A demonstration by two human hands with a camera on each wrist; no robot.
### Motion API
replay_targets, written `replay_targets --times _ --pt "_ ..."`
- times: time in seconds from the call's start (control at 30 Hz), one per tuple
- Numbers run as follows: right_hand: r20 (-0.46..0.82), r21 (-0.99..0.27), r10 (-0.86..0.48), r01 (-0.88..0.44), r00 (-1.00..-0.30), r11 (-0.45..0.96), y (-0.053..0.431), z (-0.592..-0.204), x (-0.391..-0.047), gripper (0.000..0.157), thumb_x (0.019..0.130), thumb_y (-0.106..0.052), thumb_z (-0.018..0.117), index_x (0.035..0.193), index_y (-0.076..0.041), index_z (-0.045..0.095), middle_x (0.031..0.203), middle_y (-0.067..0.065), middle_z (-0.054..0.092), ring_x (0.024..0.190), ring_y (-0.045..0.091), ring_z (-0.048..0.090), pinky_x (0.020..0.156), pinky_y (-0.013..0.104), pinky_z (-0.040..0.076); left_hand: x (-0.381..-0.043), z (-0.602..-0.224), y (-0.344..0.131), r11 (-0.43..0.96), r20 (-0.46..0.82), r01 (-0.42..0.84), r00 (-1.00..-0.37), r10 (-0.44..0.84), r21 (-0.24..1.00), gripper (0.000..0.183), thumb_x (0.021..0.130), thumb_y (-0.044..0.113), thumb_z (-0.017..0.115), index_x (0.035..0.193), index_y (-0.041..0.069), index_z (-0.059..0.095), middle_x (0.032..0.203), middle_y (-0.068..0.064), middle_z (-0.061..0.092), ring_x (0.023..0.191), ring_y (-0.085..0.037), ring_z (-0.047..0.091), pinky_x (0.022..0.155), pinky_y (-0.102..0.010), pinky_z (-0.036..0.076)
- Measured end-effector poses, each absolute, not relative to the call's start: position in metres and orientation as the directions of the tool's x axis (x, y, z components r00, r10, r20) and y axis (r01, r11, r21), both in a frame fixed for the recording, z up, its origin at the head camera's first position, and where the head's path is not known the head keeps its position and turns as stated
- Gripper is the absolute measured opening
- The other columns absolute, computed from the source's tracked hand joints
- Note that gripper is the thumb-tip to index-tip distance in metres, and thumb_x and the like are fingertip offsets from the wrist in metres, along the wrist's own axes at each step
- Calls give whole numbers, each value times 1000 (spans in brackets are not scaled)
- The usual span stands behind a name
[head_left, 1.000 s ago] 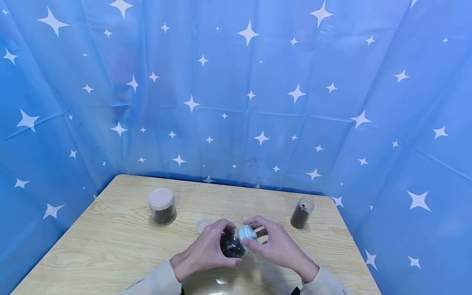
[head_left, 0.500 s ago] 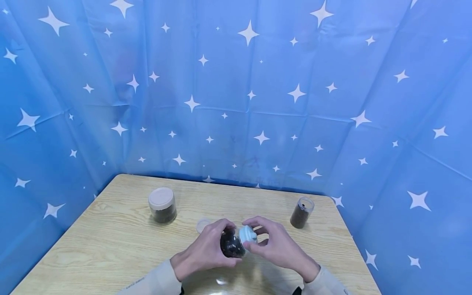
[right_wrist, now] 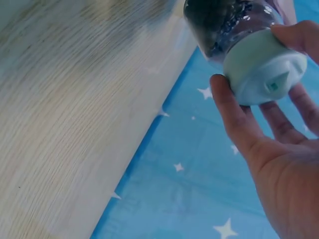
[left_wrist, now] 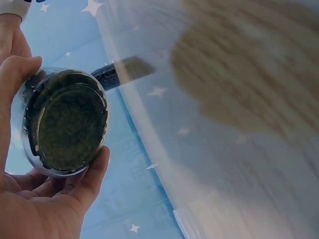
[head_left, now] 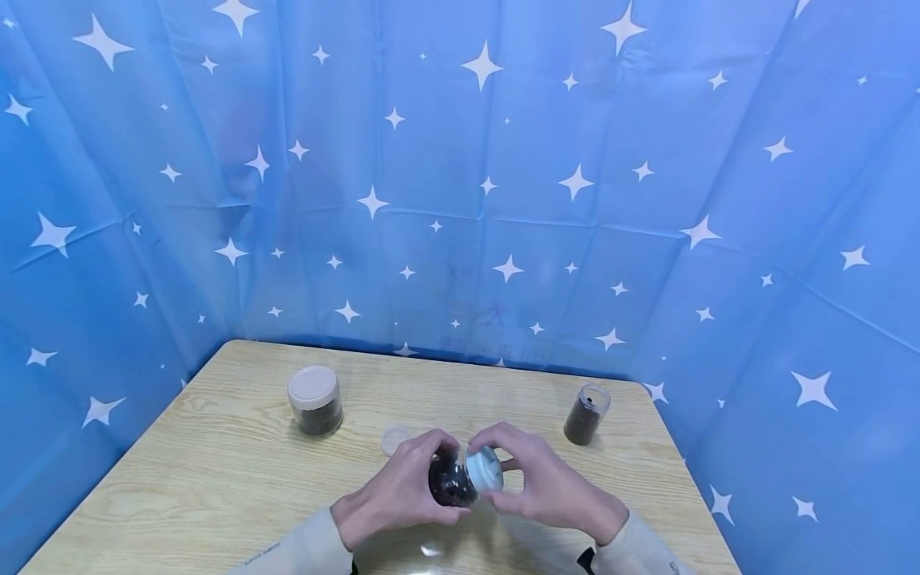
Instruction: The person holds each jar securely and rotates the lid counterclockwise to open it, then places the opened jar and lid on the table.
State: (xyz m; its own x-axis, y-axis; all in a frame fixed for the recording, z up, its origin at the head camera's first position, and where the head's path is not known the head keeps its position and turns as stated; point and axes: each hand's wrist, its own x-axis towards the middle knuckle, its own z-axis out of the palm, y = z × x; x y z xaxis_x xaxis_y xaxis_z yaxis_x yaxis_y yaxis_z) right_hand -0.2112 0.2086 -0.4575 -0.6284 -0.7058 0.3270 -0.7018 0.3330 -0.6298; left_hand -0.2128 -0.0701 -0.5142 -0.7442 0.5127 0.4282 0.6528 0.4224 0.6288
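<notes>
My left hand [head_left: 410, 487] holds a clear jar [head_left: 449, 481] around its body, tilted over on its side above the table. Dark, bean-like pieces fill much of it, visible through the base of the jar [left_wrist: 70, 122] in the left wrist view. A pale blue-green lid [head_left: 485, 469] sits on the jar's mouth, pointing right. My right hand [head_left: 549, 487] grips the lid's rim between thumb and fingers. On the lid's top [right_wrist: 269, 79] a raised tab shows in the right wrist view. Left of the jar, a clear round disc [head_left: 394, 439] lies partly behind my left hand.
A wide jar [head_left: 316, 402] with a pinkish-white lid and dark contents stands at the left. Toward the right edge, a narrow clear container [head_left: 586, 415] holds dark material and has no lid on it. A star-patterned blue curtain [head_left: 460, 200] surrounds the wooden table [head_left: 201, 471].
My right hand has shifted its fingers and turned on the lid, whose top now faces more toward the head camera. The jar and my left hand have stayed nearly still.
</notes>
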Motion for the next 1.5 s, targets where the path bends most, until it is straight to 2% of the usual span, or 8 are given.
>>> replay_targets --times 0.3,0.6,0.77,0.93,1.03,1.27,1.4,1.5 --pt "324 -624 -729 -715 -603 315 211 -458 -213 69 91 5 91 149 -20 64 149 3 70 136 21 72 99 35 72 -212 -514 -71 423 413 638 -755 510 644 76 76 32 109 137 14 67 128 5 79 112 -3 74 103 -26 66" --pt "331 -602 -732 -730 -596 322 211 -458 -213 71 92 3 92 155 -14 63 153 10 70 138 23 72 97 33 72 -213 -513 -71 417 412 638 -754 512 648 75 78 33 108 138 13 67 127 7 78 111 -4 73 101 -27 66" --pt "336 -592 -726 -734 -600 332 211 -458 -213 74 94 -2 93 159 -19 63 156 8 69 139 25 73 96 36 73 -213 -513 -71 426 409 635 -757 509 645 76 77 34 108 138 11 68 128 7 78 112 -4 73 102 -28 66" --pt "334 -590 -718 -730 -611 346 210 -460 -214 71 97 -8 93 160 -14 63 159 6 66 140 25 72 97 37 73 -212 -512 -71 442 401 628 -765 504 641 76 77 34 108 137 14 68 128 7 78 113 -4 73 103 -28 66" --pt "322 -607 -703 -708 -634 361 210 -460 -213 69 100 -15 94 161 -15 62 159 6 66 139 23 71 98 36 72 -212 -512 -70 441 400 626 -765 504 643 75 77 33 108 137 13 68 129 7 78 113 -4 73 103 -28 65" --pt "297 -653 -629 -633 -719 415 207 -460 -210 65 105 -36 90 163 -26 61 158 2 67 135 19 71 94 33 72 -213 -513 -69 425 405 627 -763 503 653 74 78 34 108 137 11 69 129 7 78 112 -4 73 101 -27 65" --pt "283 -681 -576 -583 -767 442 205 -463 -208 63 106 -39 88 161 -24 63 156 3 70 132 25 74 89 32 72 -213 -514 -69 429 403 621 -769 497 656 74 79 36 107 137 12 69 128 8 78 111 -3 73 102 -27 65" --pt "269 -701 -541 -547 -797 458 204 -465 -208 62 107 -40 87 160 -17 64 155 8 72 130 33 76 86 33 72 -213 -514 -68 435 400 615 -774 490 658 73 79 37 107 137 14 68 127 9 77 111 -3 72 102 -27 65"
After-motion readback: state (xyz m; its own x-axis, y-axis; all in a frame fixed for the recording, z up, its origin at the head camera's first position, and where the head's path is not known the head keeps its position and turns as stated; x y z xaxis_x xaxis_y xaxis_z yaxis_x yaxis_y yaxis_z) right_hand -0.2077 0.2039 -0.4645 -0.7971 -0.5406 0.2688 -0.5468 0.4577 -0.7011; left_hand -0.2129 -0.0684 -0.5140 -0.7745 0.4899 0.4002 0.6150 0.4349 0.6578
